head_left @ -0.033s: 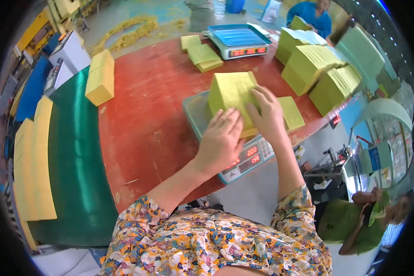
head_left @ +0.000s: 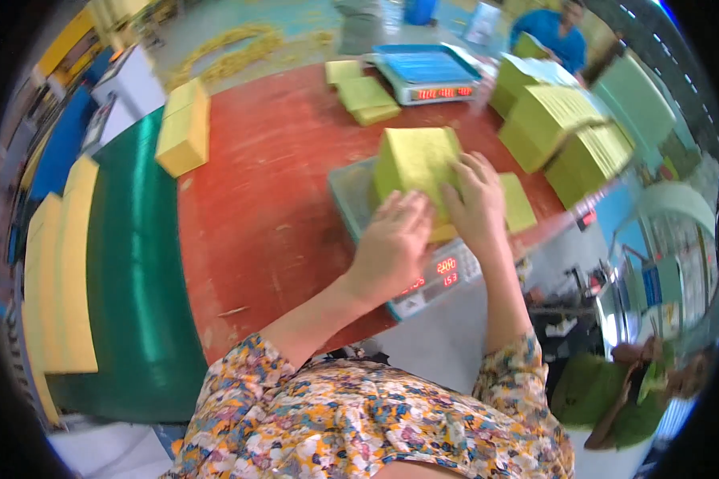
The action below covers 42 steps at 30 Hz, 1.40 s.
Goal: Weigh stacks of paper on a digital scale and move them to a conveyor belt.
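Observation:
A block-like stack of yellow paper sheets (head_left: 417,156) rests on a pale blue-green digital scale (head_left: 347,195) with red lit digits. Against the lower near side of the stack lies my left hand (head_left: 395,239), its fingers stretched out over the paper. My right hand (head_left: 478,199) touches the stack's right side, fingers extended and somewhat apart. Both hands are blurred a little, and they cover part of the near face. Beside my right hand is a flat yellow piece (head_left: 518,203), partly hidden by that hand.
On the red tabletop (head_left: 256,207) stand another scale (head_left: 427,76), low yellow piles (head_left: 366,100) and large yellow stacks (head_left: 551,120). A green surface (head_left: 140,279) at left borders yellow stacks (head_left: 68,287). One person (head_left: 555,40) sits far right; another (head_left: 615,391) is lower right.
The whole view has shifted slightly, so the table's contents sit a little farther right. Both hands stay on the yellow stack. The digits on the near scale look different and blurred.

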{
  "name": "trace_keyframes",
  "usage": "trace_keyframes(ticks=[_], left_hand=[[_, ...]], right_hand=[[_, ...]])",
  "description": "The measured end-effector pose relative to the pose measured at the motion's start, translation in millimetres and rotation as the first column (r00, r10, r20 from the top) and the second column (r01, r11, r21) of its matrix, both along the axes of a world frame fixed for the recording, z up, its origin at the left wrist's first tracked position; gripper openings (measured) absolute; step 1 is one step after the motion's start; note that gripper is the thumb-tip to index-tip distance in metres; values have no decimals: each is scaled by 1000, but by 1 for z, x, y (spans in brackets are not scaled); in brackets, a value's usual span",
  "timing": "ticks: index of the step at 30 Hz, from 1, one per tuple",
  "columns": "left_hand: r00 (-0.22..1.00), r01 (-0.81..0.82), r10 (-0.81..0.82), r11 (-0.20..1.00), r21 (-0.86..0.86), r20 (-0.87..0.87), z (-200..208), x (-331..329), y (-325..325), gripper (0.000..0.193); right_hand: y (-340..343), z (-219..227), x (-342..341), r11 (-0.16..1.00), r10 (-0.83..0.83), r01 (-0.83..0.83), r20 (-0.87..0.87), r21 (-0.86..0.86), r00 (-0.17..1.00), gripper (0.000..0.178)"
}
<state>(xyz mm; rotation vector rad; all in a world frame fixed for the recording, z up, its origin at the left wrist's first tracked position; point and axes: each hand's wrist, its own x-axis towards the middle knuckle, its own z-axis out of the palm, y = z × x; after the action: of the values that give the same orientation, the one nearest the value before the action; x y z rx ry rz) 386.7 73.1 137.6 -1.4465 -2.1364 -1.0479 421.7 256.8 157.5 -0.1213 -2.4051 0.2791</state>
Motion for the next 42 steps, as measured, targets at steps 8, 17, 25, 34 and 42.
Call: trace_keyframes(ticks=[8, 17, 25, 34, 42], left_hand=[[952, -297, 258, 909, 293, 164, -8, -130, -111, 29], [459, -882, 819, 467, 64, 344, -63, -384, -328, 39], [226, -438, 70, 898, 37, 972, -107, -498, -378, 63], [565, 449, 221, 726, -521, 795, -66, -361, -261, 51], [789, 320, 193, 682, -658, 584, -33, -144, -247, 75]], right_hand=[[-175, 51, -118, 834, 451, -471, -136, -287, 882, 31], [-296, -48, -366, 684, 669, -576, 70, -447, 740, 37], [-336, -85, -389, 676, 627, -521, 36, -521, 778, 43], [-285, -68, -282, 820, 525, -475, 89, -319, 847, 38], [-238, -84, -53, 812, 569, -294, 569, -504, 594, 47]])
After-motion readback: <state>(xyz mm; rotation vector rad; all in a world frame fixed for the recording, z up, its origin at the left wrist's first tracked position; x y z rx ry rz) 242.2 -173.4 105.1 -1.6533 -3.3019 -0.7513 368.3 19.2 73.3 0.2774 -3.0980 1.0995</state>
